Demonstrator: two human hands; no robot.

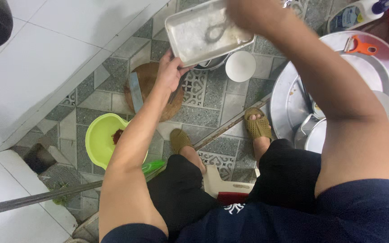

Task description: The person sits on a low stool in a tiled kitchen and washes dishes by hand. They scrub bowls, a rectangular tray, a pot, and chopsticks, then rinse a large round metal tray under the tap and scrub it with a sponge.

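At my ten o'clock sit a wooden chopping board (151, 96) with a cleaver (136, 92) and a lime-green bowl (100, 137); a white bowl (240, 66) stands at twelve, big steel trays (289, 99) at two.

Under my grip on the tray lies a patterned grey tiled floor (212, 105). A round wooden chopping board (151, 90) sits directly beneath my holding hand, a lime-green plastic bowl (100, 137) nearer me, a white round bowl (240, 66) just right, a large round steel tray (289, 101) farther right.
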